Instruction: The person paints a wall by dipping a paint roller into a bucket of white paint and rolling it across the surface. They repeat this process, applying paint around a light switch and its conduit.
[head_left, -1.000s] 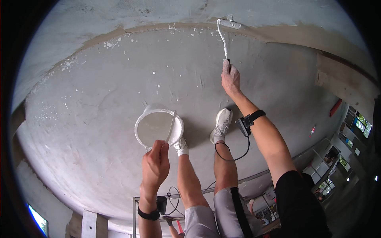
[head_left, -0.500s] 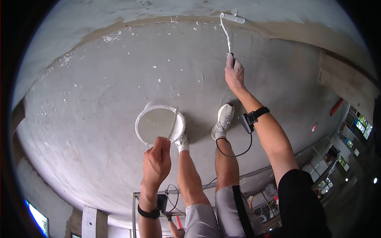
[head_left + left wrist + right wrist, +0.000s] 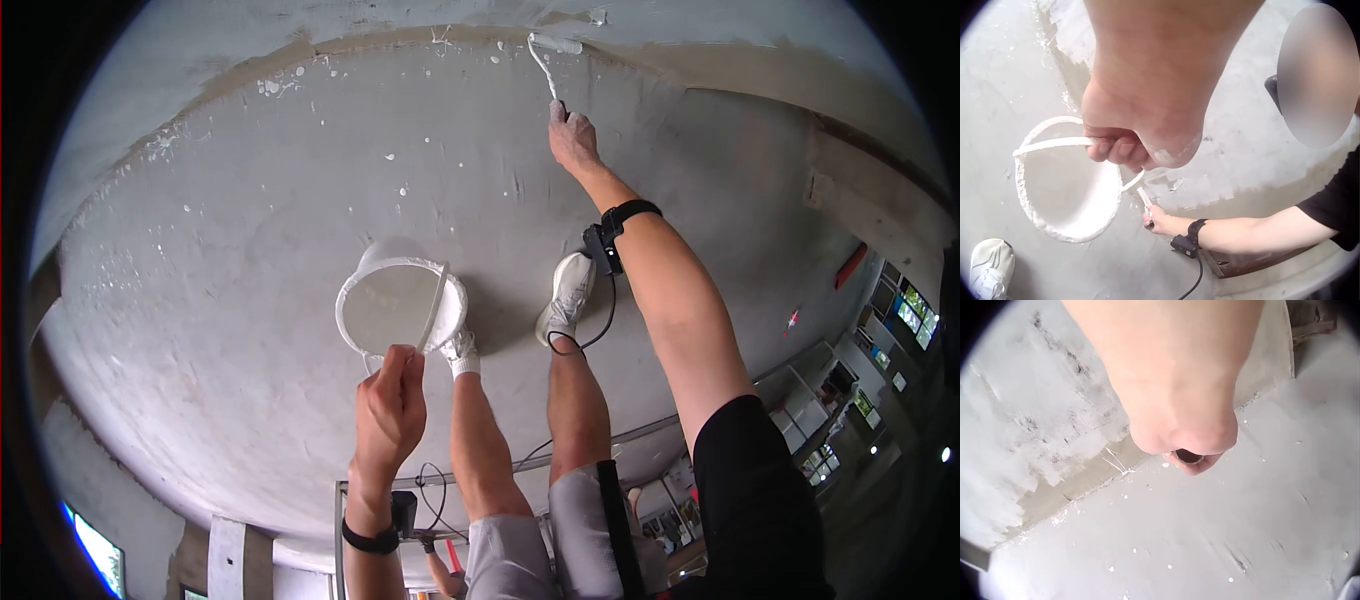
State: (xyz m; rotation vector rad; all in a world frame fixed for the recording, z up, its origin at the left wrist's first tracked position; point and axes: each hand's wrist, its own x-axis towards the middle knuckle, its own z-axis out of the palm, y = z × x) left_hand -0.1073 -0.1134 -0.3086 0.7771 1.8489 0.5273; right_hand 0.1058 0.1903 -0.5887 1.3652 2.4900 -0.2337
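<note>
My left hand (image 3: 390,405) grips the handle of a white bucket (image 3: 340,310), which hangs in front of my shins. In the left wrist view the fingers curl round the white bail handle (image 3: 1054,144), and the bucket's inside (image 3: 1072,187) is coated white. My right hand (image 3: 574,140), arm stretched forward, holds a paint roller (image 3: 556,43) by its dark handle. The roller's frame is caked in white, and its sleeve is close to the foot of the wall. In the right wrist view, the right hand (image 3: 1188,437) hides the roller except for the handle's end (image 3: 1188,456).
A wall (image 3: 420,15) with a bare brownish strip along its base meets the grey floor (image 3: 300,200). White paint splatters (image 3: 280,85) dot the floor. My shoes (image 3: 568,290) stand behind and right of the bucket. A cable (image 3: 590,340) hangs from the right wrist camera.
My right hand first moves slightly right, then forward and left with the roller. The bucket and left hand shift only slightly.
</note>
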